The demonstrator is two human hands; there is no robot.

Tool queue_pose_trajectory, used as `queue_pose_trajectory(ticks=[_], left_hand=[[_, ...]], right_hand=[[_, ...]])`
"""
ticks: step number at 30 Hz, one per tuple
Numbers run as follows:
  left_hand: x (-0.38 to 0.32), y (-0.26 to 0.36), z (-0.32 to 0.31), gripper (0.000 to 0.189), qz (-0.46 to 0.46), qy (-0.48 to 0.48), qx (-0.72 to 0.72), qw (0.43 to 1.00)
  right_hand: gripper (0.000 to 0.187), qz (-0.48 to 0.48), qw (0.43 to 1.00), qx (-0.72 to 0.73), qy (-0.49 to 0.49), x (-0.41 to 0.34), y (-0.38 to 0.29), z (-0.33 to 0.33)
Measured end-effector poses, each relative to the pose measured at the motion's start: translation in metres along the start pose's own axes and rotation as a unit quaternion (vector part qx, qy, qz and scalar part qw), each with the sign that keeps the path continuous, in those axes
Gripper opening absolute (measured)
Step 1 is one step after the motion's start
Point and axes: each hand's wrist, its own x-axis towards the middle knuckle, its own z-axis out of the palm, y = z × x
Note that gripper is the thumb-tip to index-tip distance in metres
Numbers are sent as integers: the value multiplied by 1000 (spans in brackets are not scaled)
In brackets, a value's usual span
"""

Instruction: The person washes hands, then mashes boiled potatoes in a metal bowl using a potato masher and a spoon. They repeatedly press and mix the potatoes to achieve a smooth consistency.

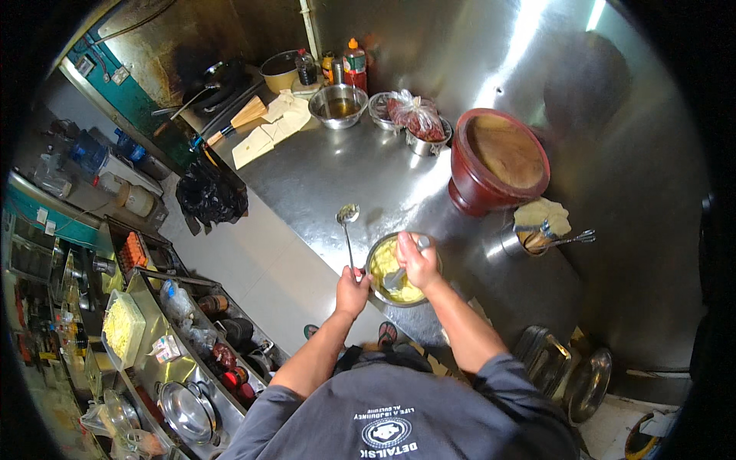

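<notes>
A metal bowl point(372, 291) with a yellow mashed food point(386, 258) in it stands near the edge of the steel counter in front of me. My right hand point(418, 261) grips the upright handle of a grey-bladed tool point(394, 280), possibly a spatula, whose blade is in the yellow food. My left hand point(352, 290) is at the bowl's left side and holds a long-handled metal ladle point(347, 230). The ladle's round head points away from me over the counter, with some bits of food in it. Whether my left fingers also touch the bowl's rim is hard to tell.
Behind the bowl, a dark red pedestal pot point(460, 167) stands on the counter point(368, 172). A steel utensil holder point(512, 244) is to the right. Farther back are a bowl of brown liquid point(338, 118), a bagged red food point(422, 118), bottles and a brush point(247, 113). Shelving lines the left.
</notes>
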Motion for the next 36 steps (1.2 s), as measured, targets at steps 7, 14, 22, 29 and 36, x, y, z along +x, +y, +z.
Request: queue_pose_trajectory(ticks=[7, 14, 22, 29, 36], left_hand=[[-3, -8, 8, 27, 14, 8, -107, 994], [-3, -12, 6, 28, 12, 1, 0, 1000], [-17, -6, 6, 28, 10, -4, -5, 1000], [-8, -7, 7, 31, 16, 13, -8, 1000], [-16, -25, 10, 31, 5, 14, -37, 999]], right_hand=[[40, -53, 996, -59, -34, 8, -9, 4], [40, -38, 999, 10, -23, 12, 5, 0], [42, -125, 992, -23, -11, 6, 5, 4], [41, -165, 982, -22, 91, 5, -16, -17], [45, -90, 994, -3, 56, 5, -19, -36]])
